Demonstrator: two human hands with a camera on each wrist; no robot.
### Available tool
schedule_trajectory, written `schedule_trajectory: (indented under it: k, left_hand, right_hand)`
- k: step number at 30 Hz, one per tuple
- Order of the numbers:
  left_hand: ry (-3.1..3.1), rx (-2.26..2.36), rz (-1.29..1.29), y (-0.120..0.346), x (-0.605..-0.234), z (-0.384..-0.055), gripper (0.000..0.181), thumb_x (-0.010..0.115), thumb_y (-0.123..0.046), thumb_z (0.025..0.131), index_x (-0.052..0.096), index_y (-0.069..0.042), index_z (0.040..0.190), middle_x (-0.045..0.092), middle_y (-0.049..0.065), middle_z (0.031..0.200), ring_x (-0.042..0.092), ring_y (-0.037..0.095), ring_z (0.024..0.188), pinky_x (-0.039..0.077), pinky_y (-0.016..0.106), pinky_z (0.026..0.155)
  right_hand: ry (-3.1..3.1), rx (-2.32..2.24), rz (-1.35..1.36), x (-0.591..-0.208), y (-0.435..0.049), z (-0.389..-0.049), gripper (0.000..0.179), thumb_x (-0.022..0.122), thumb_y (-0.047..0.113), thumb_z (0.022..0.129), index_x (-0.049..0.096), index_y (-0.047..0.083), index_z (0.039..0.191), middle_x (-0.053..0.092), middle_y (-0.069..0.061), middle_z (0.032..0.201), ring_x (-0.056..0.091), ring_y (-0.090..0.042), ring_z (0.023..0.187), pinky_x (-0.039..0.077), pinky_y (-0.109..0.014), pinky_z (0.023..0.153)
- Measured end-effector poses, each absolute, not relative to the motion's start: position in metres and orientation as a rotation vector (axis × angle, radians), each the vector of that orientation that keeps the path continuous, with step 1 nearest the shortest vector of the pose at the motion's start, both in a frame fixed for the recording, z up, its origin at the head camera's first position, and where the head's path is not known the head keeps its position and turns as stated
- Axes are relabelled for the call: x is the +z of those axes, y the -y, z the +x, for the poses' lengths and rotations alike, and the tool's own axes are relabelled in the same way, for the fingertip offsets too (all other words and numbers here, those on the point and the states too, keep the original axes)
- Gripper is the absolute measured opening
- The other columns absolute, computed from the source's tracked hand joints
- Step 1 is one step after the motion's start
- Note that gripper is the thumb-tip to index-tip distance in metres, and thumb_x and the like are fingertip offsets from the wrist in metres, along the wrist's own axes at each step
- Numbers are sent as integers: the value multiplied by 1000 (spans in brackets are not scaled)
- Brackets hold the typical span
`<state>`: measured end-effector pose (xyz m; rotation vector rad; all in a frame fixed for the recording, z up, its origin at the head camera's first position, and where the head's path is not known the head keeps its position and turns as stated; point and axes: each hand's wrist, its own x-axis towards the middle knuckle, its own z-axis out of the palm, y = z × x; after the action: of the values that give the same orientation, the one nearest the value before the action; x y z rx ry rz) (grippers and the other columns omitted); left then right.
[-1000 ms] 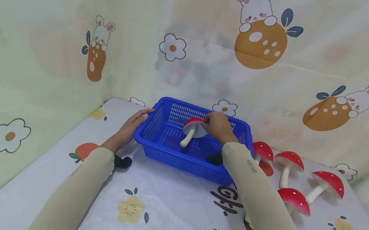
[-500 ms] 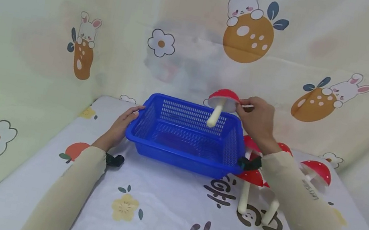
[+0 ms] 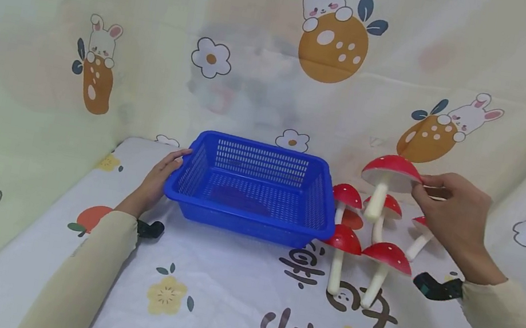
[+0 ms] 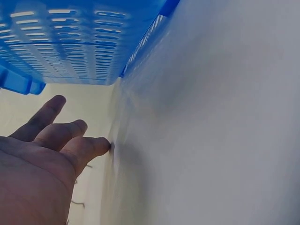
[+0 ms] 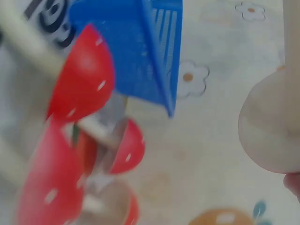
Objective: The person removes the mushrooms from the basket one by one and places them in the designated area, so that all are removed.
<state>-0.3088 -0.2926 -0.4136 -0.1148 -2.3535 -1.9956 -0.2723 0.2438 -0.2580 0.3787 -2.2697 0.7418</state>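
Note:
A red-capped toy mushroom with white spots [image 3: 391, 172] hangs in the air at the right, stem down. My right hand [image 3: 463, 218] pinches its cap at the right rim; the right wrist view shows the pale cap underside [image 5: 265, 129] and one fingertip. Left of it, a blue slotted plastic basket [image 3: 247, 224] sits on the cloth with nothing in it. My left hand [image 3: 151, 183] rests at the basket's left end, fingers extended near the rim. In the left wrist view its fingers [image 4: 86, 147] are spread beneath the basket's slotted side [image 4: 70, 44].
Several more red toy mushrooms [image 3: 387, 257] lie on the printed tablecloth [image 3: 216, 289] right of the basket, close together. Patterned cloth walls [image 3: 247, 103] enclose the back and both sides. Black wrist devices [image 3: 438, 288] sit at both cuffs.
My right hand has lifted the mushroom up out of the basket and carried it right, over the other mushrooms. The left hand has stayed at the basket's left end; the head view has shifted slightly.

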Motion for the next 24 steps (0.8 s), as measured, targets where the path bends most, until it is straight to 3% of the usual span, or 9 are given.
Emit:
schedule_trajectory:
  k: [2,4,6,9,11,16,20,24]
  left_hand:
    - [2357,-1996,-118,293,-414,-308,49,34,-50,104,34,-37,151,22,-1,164,33,34,145,36,56,114]
    - [2360,-1997,-121,292,-414,-308,49,34,-50,104,33,-36,152,21,-1,165,32,34,147,34,57,115]
    - [2365,-1987,-122,292,-413,-307,50,33,-49,105,32,-36,152,20,-1,165,30,35,147,33,58,115]
    - [2365,-1975,-114,292,-412,-305,49,33,-48,105,32,-34,153,20,0,165,30,35,147,32,58,115]
    - [2365,-1969,-106,293,-411,-305,49,34,-47,105,33,-34,152,21,1,165,31,36,146,32,59,115]
    - [2417,-1919,-77,296,-406,-302,50,36,-48,105,34,-32,152,22,3,164,32,37,146,33,59,115]
    - [2489,-1821,-53,300,-399,-297,50,35,-46,105,35,-30,153,24,6,164,30,38,147,30,60,116]
    - [2496,-1805,-98,297,-383,-289,53,29,-42,107,23,-27,157,24,13,163,25,40,149,24,60,119]
  right_hand:
    - [2299,737,322,-263,-258,-266,31,71,23,88,72,-2,107,72,-20,105,69,-1,87,31,6,75]
    - [2317,730,266,-269,-273,-260,32,71,22,88,71,-3,107,71,-22,107,57,19,82,32,6,74]
    - [2331,696,220,-276,-288,-254,31,71,19,88,70,-5,107,70,-24,106,59,16,82,30,7,72]
    - [2361,637,153,-291,-311,-250,30,72,14,86,68,-8,105,69,-29,102,71,-25,86,27,9,66]
    - [2384,577,124,-302,-325,-248,28,72,11,85,66,-11,102,68,-33,98,65,-51,89,24,9,60]
    - [2451,470,67,-336,-356,-243,27,75,8,80,63,-13,94,65,-36,91,65,-52,78,29,-2,50]
    - [2561,427,13,-357,-368,-240,26,74,8,79,60,-12,89,64,-35,83,59,-40,59,36,-18,43]
    - [2732,409,-5,-371,-371,-238,29,75,10,79,59,-11,90,63,-29,77,53,-25,55,40,-27,42]
